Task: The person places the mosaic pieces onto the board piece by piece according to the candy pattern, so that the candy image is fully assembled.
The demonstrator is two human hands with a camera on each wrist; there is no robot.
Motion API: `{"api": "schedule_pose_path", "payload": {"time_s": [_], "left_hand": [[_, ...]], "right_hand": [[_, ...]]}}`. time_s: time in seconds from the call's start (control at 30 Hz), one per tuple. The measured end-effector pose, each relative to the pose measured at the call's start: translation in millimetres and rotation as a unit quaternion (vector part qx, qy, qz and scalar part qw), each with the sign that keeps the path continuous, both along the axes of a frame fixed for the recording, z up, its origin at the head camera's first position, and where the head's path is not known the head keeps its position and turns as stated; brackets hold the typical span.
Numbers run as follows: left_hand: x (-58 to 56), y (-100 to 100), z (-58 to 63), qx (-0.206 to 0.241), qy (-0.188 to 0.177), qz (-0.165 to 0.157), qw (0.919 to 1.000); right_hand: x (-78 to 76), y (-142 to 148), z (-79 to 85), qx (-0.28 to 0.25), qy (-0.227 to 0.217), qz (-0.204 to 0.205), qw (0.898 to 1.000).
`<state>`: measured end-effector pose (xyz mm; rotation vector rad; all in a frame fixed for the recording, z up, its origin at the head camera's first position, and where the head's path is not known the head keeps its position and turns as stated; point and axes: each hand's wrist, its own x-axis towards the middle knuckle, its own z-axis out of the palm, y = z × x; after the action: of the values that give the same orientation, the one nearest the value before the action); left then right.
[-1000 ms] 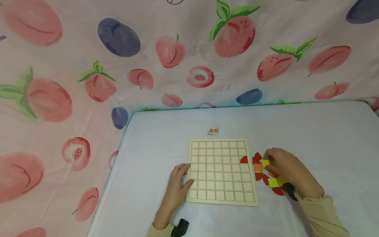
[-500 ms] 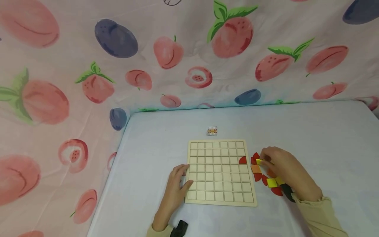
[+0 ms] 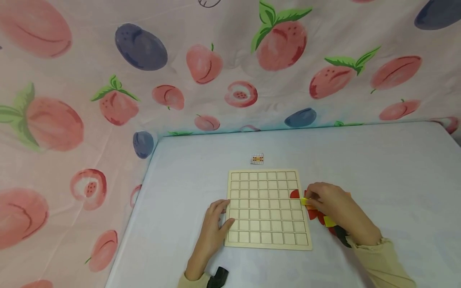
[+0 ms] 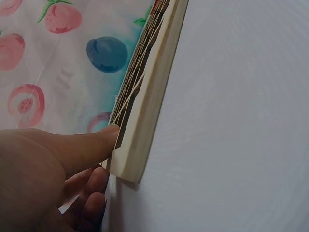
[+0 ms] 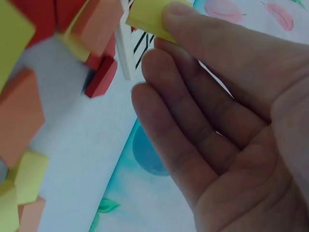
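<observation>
A square wooden grid board lies flat on the table. My left hand holds its left edge, the thumb resting on the rim and the other fingers bent beside it. One red quarter-round tile sits in a cell in the right column. At the board's right edge, my right hand pinches a yellow square tile between thumb and fingers. Beneath and beside that hand lies a loose group of red tiles, orange tiles and yellow tiles, partly hidden by it.
A small printed card with a gridded pattern lies beyond the board. White cloth covers the table. A fruit-print curtain rises along the back and left sides. Black wrist devices sit at both cuffs.
My right hand has carried the yellow tile left from the pile to the board's right edge. The left hand stays on the board's left edge.
</observation>
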<state>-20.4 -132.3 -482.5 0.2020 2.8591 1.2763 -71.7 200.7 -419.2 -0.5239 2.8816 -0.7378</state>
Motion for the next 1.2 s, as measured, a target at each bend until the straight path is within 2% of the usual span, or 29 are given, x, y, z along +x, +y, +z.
{"api": "schedule_pose_path", "payload": {"time_s": [0.2, 0.4, 0.8, 1.2], "left_hand": [[-1.7, -1.8, -1.4, -0.003, 0.001, -0.001, 1.0], [-1.6, -2.5, 0.5, 0.001, -0.015, 0.006, 0.9999], [-0.3, -2.1, 0.5, 0.005, -0.015, 0.005, 0.9999], [-0.2, -1.2, -2.0, 0.002, -0.005, -0.001, 1.0]], "right_hand": [[-0.2, -7.9, -1.6, 0.005, 0.0, 0.012, 1.0], [-1.6, -13.7, -8.1, -0.009, 0.021, 0.031, 0.999], [-2.0, -19.9, -15.6, 0.014, 0.014, 0.012, 1.0], [-2.6, -20.4, -22.3, 0.024, 0.027, 0.012, 0.999]]}}
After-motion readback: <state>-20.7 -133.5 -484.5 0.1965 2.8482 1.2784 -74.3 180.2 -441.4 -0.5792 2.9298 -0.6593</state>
